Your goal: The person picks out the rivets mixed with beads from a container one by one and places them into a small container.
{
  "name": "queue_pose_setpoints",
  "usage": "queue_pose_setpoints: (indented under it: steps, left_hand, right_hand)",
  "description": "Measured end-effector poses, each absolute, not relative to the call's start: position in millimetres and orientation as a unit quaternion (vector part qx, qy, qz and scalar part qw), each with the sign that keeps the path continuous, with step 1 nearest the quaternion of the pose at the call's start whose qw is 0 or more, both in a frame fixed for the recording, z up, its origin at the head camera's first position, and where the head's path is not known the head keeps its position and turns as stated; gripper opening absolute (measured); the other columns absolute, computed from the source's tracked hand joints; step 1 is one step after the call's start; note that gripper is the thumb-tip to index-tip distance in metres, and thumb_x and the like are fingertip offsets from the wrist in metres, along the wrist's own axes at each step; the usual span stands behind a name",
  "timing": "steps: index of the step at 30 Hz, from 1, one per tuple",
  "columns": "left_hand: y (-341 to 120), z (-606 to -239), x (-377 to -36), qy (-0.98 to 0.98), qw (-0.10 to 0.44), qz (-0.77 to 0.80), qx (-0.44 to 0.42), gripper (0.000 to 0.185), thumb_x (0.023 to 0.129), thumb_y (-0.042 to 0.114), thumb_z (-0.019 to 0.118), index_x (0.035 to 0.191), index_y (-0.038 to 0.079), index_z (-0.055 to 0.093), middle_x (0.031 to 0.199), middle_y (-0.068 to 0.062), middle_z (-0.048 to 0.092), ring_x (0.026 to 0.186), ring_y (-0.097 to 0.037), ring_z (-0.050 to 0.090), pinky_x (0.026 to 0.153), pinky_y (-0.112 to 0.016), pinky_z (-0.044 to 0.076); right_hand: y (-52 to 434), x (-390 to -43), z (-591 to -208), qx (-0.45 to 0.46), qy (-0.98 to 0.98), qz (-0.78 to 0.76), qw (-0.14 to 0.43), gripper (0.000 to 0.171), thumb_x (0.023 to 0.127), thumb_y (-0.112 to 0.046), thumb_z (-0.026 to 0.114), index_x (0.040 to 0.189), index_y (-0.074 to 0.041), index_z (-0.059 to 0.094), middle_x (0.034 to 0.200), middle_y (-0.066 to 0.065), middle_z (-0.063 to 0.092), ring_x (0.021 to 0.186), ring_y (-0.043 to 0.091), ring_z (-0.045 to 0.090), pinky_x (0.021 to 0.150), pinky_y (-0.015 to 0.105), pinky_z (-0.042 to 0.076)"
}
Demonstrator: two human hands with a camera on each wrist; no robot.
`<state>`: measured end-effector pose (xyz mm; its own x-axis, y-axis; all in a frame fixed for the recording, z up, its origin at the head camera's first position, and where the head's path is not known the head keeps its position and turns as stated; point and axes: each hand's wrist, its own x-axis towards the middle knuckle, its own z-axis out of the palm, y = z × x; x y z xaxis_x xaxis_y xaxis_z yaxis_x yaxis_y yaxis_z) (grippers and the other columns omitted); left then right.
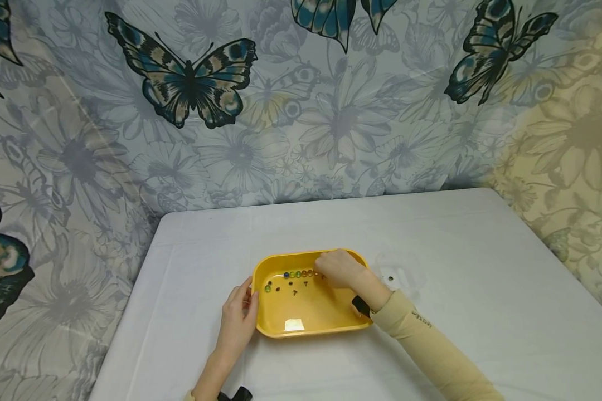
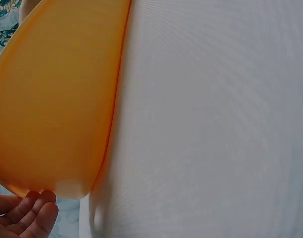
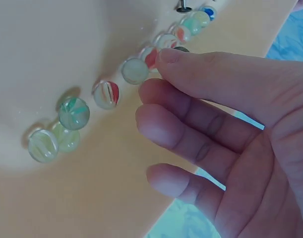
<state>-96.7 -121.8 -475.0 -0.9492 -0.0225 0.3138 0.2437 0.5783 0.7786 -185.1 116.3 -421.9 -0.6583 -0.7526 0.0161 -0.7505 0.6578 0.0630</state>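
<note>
Resting on the white-covered table, a yellow plastic tray sits in front of the person, with both hands at it. The left hand lies against the tray's left outer wall, fingers fairly straight and laid along the rim; the left wrist view shows the fingertips touching the underside edge of the orange-yellow wall, not wrapped round it. The right hand reaches into the tray from the right, over its far part. In the right wrist view its fingers are loosely extended and a little apart, holding nothing, with the topmost fingertip just beside a row of glass marbles and perhaps touching one; contact cannot be told for sure. The marbles lie in a curved line along the tray floor near the far wall, clear with coloured swirls of red, green and blue, most touching their neighbours. Seen from the head camera, the row runs leftward from the right hand, and a few small dark tacks lie scattered on the tray floor just nearer the person. A small clear plastic piece lies on the table just right of the tray. Behind the table hangs a butterfly-printed cloth.
</note>
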Motion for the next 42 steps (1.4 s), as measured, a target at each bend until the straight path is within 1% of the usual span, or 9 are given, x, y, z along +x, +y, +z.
queue_pose_setpoints:
  steps: [3,9,13,16,21,31,37,42]
  left_hand:
    - [-122,-476,-97,-0.876,0.147,-0.455,-0.064,0.037,0.091,0.004,0.056,0.126,-0.008,0.051,0.087,-0.005,0.053,0.078,-0.013,0.052,0.069,-0.025,0.051]
    - [-122,-476,-97,-0.876,0.15,-0.454,-0.063,0.037,0.091,0.004,0.057,0.125,-0.008,0.051,0.087,-0.006,0.053,0.077,-0.013,0.053,0.069,-0.025,0.052]
    - [-123,-475,-97,-0.877,0.149,-0.452,-0.063,0.036,0.091,0.004,0.056,0.125,-0.008,0.052,0.087,-0.005,0.054,0.077,-0.013,0.052,0.068,-0.024,0.051]
    - [-123,-474,-97,-0.877,0.146,-0.453,-0.063,0.036,0.092,0.005,0.055,0.125,-0.008,0.051,0.087,-0.005,0.054,0.077,-0.013,0.052,0.068,-0.023,0.051]
    - [-123,-475,-97,-0.877,0.145,-0.455,-0.06,0.037,0.092,0.005,0.055,0.126,-0.008,0.051,0.087,-0.005,0.053,0.077,-0.013,0.051,0.068,-0.023,0.051]
    - [-122,-476,-98,-0.876,0.149,-0.455,-0.064,0.036,0.091,0.003,0.055,0.126,-0.008,0.051,0.086,-0.004,0.052,0.077,-0.013,0.051,0.068,-0.023,0.051]
    - [-122,-476,-98,-0.876,0.151,-0.454,-0.061,0.036,0.091,0.004,0.056,0.126,-0.007,0.051,0.086,-0.003,0.052,0.076,-0.012,0.051,0.068,-0.023,0.051]
    - [-121,-476,-97,-0.877,0.147,-0.455,-0.056,0.037,0.091,0.004,0.056,0.126,-0.007,0.051,0.085,-0.003,0.052,0.076,-0.012,0.051,0.068,-0.023,0.051]
  right_hand:
    - [116,-185,-418,0.416,-0.909,-0.024,0.016,0.019,0.086,-0.006,0.063,0.068,-0.011,0.058,0.059,-0.002,0.04,0.052,0.009,0.025,0.047,0.021,0.019]
    - [115,-183,-411,0.407,-0.913,-0.01,-0.001,0.011,0.084,-0.004,0.065,0.075,-0.01,0.065,0.065,-0.001,0.054,0.054,0.01,0.036,0.049,0.022,0.035]
    - [116,-183,-409,0.403,-0.915,-0.004,0.0,0.008,0.083,-0.004,0.066,0.078,-0.01,0.066,0.069,0.0,0.058,0.055,0.01,0.042,0.052,0.023,0.042]
    - [118,-184,-407,0.397,-0.918,-0.001,0.0,0.009,0.082,-0.002,0.065,0.078,-0.01,0.065,0.07,0.0,0.058,0.056,0.011,0.041,0.053,0.023,0.041]
    - [121,-186,-404,0.391,-0.92,0.014,0.003,0.013,0.081,0.002,0.063,0.072,-0.008,0.06,0.067,0.0,0.054,0.056,0.012,0.037,0.052,0.025,0.038]
    - [125,-186,-404,0.389,-0.921,0.028,0.002,0.015,0.083,0.0,0.063,0.071,-0.008,0.06,0.064,-0.001,0.05,0.056,0.012,0.035,0.052,0.024,0.033]
    - [127,-184,-398,0.386,-0.922,0.03,0.016,0.023,0.081,0.003,0.062,0.065,-0.011,0.054,0.061,-0.003,0.045,0.055,0.011,0.034,0.051,0.023,0.033]
    - [129,-183,-392,0.376,-0.926,0.031,0.006,0.026,0.081,0.002,0.063,0.064,-0.013,0.051,0.061,-0.004,0.041,0.054,0.011,0.033,0.051,0.023,0.032]
